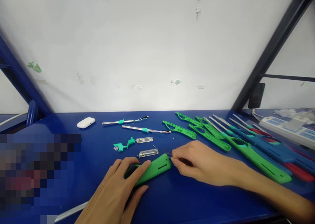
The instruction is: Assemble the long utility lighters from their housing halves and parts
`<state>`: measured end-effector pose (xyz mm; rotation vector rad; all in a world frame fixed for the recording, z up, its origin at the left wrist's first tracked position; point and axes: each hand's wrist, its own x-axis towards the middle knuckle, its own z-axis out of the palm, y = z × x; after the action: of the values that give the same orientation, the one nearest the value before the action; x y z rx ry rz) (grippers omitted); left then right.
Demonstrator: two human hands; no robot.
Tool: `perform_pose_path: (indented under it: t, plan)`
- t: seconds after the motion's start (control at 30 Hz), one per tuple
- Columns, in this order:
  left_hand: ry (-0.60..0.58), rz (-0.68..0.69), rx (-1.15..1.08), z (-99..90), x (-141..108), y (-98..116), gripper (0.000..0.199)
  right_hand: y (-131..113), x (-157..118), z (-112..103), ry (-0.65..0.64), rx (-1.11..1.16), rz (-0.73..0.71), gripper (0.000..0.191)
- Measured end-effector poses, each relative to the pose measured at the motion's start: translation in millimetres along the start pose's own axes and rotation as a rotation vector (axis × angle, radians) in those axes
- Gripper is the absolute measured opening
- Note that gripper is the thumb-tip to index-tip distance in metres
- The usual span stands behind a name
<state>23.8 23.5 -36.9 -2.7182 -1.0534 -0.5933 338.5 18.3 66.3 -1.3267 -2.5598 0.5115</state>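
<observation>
My left hand (123, 181) grips a green lighter casing (159, 166) near the table's front edge, with the slotted end pointing right. At the right end of that casing, my right hand (189, 158) pinches a small, partly see-through piece (168, 154), mostly hidden by the fingers. Just behind the casing lies a clear fuel tank (149, 152). A second clear tank (144, 139) rests farther back, beside a teal trigger part (124, 145). Two metal rods (134, 128) with teal clips and thin wires lie behind them.
Several open green casing halves (180, 129) lie at the back centre-right. Assembled green (258, 156), blue and red lighters are spread at the right, near a white power strip (290, 129). A white earbud case (86, 122) sits back left. Blue and dark frame posts flank the table.
</observation>
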Motion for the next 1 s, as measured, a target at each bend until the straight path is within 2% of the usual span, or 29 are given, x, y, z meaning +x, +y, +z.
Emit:
perform_pose_path:
  t: [0.2,0.3,0.43,0.6,0.8,1.0]
  plan:
    - [0.103,0.027,-0.084,-18.1,20,12,0.044,-1,10,6,0.020,0.000,0.019,0.036]
    - [0.117,0.030,-0.136,-25.6,28,15,0.042,-3,11,8,0.030,-0.001,0.023,0.035]
    - [0.124,0.038,-0.160,-25.0,29,15,0.042,-5,14,12,0.049,-0.007,0.043,0.036]
    - [0.038,0.027,-0.159,-21.7,25,15,0.045,-4,16,12,0.039,-0.006,0.064,0.039]
    - [-0.173,-0.021,-0.186,-34.3,30,22,0.050,-3,13,15,0.051,0.021,0.084,0.047]
    - [-0.220,-0.040,-0.206,-42.4,34,27,0.050,2,10,14,0.087,0.015,0.107,0.056]
